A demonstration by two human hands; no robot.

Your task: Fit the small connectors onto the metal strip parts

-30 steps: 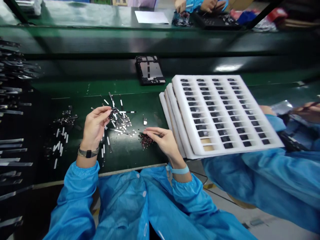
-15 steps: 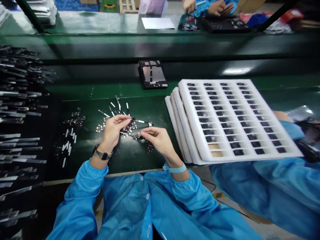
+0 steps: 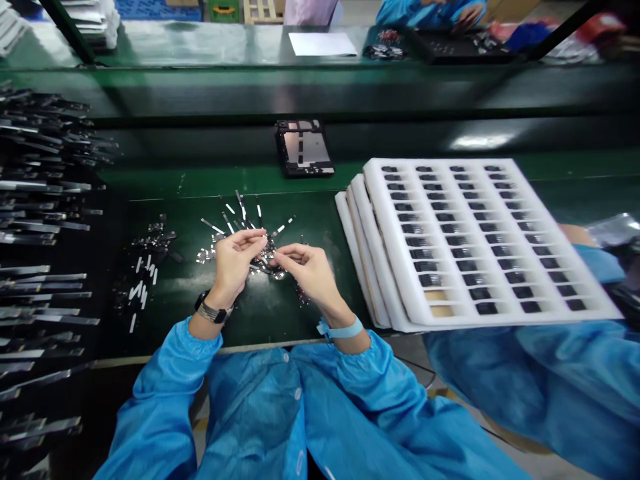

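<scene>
My left hand (image 3: 234, 261) is closed in a pinch over a spread of small flex parts (image 3: 243, 208) on the dark green table. My right hand (image 3: 309, 268) pinches close beside it, with the two sets of fingertips nearly touching. Whatever small piece lies between the fingers of each hand is too small to make out. To the left lie a little heap of metallic parts (image 3: 156, 240) and several loose white strips (image 3: 139, 291).
Stacked white foam trays (image 3: 520, 319) with black parts stand at the right, by another person's blue sleeve. A black frame-like device (image 3: 306, 148) lies behind my hands. Many strips (image 3: 45, 293) fill the left side. Across the shelf, a person's hand (image 3: 471, 15) shows.
My right hand has moved up and slightly left, closer to my left hand. The strip that stretched between my hands no longer shows there. The view has shifted slightly.
</scene>
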